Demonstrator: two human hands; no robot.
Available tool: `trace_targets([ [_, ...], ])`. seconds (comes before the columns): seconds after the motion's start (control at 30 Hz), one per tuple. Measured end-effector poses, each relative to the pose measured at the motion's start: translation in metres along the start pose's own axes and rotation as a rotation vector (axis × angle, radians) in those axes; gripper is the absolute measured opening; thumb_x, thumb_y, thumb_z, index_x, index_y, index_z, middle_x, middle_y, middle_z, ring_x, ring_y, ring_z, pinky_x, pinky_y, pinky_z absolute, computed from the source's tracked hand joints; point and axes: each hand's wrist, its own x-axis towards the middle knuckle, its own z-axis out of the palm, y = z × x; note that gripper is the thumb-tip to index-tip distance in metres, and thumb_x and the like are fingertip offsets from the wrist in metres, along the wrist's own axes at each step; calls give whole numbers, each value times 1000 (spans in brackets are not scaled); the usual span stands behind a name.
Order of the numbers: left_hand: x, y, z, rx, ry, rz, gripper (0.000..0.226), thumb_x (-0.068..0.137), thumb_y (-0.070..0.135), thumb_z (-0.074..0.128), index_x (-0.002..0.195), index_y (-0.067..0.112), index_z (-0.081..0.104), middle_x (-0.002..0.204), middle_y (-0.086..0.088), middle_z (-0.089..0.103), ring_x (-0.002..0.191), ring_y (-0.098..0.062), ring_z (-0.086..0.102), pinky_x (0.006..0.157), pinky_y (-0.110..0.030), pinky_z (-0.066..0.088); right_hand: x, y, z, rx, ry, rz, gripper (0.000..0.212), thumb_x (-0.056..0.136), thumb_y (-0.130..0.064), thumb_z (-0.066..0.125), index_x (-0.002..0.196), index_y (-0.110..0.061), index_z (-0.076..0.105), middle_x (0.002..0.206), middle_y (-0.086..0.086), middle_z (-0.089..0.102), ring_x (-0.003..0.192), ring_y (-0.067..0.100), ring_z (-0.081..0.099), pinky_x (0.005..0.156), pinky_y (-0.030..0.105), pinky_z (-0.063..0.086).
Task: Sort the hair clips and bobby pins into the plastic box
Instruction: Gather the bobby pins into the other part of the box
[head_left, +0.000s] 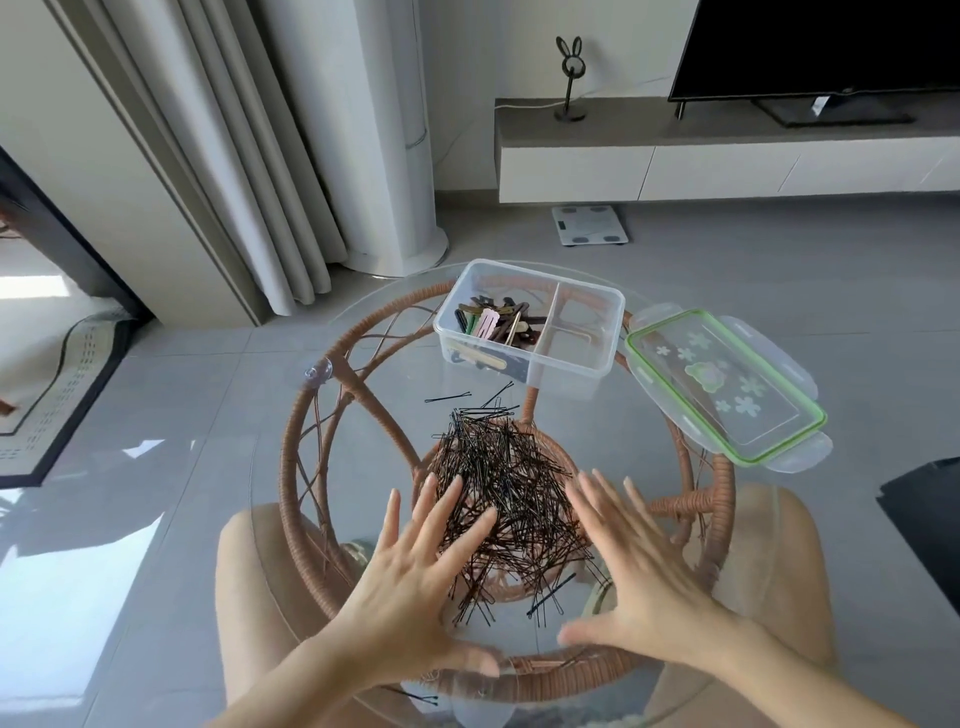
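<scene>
A heap of black bobby pins (511, 483) lies in the middle of the round glass table (291, 483). My left hand (415, 582) lies flat with spread fingers on the heap's left side. My right hand (636, 566) lies flat and spread on its right side. Neither hand holds anything. Behind the heap stands the clear plastic box (571, 358) with two compartments. Its left compartment holds several coloured hair clips (493, 325); the right compartment looks empty. A few stray pins (452, 399) lie between heap and box, and one pin (415, 696) lies near the front edge.
The box's clear lid (727, 384) with a green seal and flower print lies to the right of the box. The table's wicker frame (358, 384) shows through the glass. My knees are under the table. A white scale (589, 224) lies on the floor behind.
</scene>
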Motion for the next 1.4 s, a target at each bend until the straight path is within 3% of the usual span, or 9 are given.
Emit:
trace_targets([
  [0.13, 23, 6, -5, -179, 73, -64, 105, 68, 87, 35, 149, 31, 0, 157, -11, 4, 146, -33, -2, 116, -47, -1, 32, -18, 8, 67, 116, 6, 108, 70, -81, 38, 146, -22, -11, 156, 12, 4, 145, 25, -1, 119, 40, 1],
  [0.3, 28, 3, -16, -313, 163, -235, 99, 70, 81, 36, 148, 30, 4, 157, 3, 10, 146, -18, 12, 119, -37, 21, 43, -25, -11, 195, 215, 84, 100, 69, -66, 51, 146, -19, 10, 151, 4, 30, 139, 18, 28, 115, 37, 28],
  [0.5, 15, 14, -49, -306, 53, -549, 108, 64, 82, 42, 147, 22, 9, 136, -4, 40, 127, -21, 38, 107, -32, 35, 26, -31, -17, -130, 124, 317, 120, 50, -93, 27, 132, -6, 44, 114, 5, 61, 98, 21, 58, 83, 36, 51],
  [0.67, 29, 20, -52, -269, -51, -579, 62, 80, 55, 58, 119, 8, 45, 113, -8, 52, 98, -19, 50, 85, -23, 41, 31, -47, -18, -11, 141, 301, 73, 75, -61, 55, 126, -9, 49, 120, 5, 51, 112, 19, 48, 89, 26, 45],
  [0.9, 41, 11, -52, -299, -60, -560, 24, 87, 32, 60, 90, 8, 56, 82, -4, 62, 80, -23, 60, 71, -30, 49, 38, -44, -19, 31, 181, 262, 30, 89, -24, 58, 112, -5, 61, 120, 6, 57, 105, 22, 58, 82, 24, 46],
  [1.0, 41, 9, -54, -315, -67, -532, 22, 88, 26, 58, 93, 5, 63, 90, -6, 71, 85, -23, 65, 76, -32, 54, 41, -43, -17, -3, 216, 234, 9, 69, -5, 77, 76, -5, 70, 87, 6, 70, 78, 20, 69, 64, 20, 52],
  [1.1, 41, 7, -60, -344, -76, -536, 24, 87, 26, 61, 92, 4, 68, 91, -10, 73, 81, -24, 67, 76, -32, 56, 41, -45, -22, -42, 236, 236, 34, 41, -2, 90, 44, -15, 59, 50, -3, 62, 46, 8, 61, 39, 11, 34],
  [1.27, 39, -2, -76, -454, -75, -572, 16, 81, 26, 67, 73, 12, 68, 76, -14, 74, 56, -20, 55, 65, -31, 58, 35, -38, -38, 68, 366, 216, 24, 56, -4, 86, 50, -6, 62, 44, 1, 57, 38, 6, 38, 39, -1, 13],
  [1.4, 36, -10, -89, -547, -73, -586, 22, 80, 27, 69, 74, 7, 75, 68, -6, 75, 55, -14, 65, 66, -28, 59, 34, -28, -53, 165, 421, 259, 33, 79, -17, 69, 53, -1, 58, 47, 7, 54, 39, 9, 30, 46, 13, 33],
])
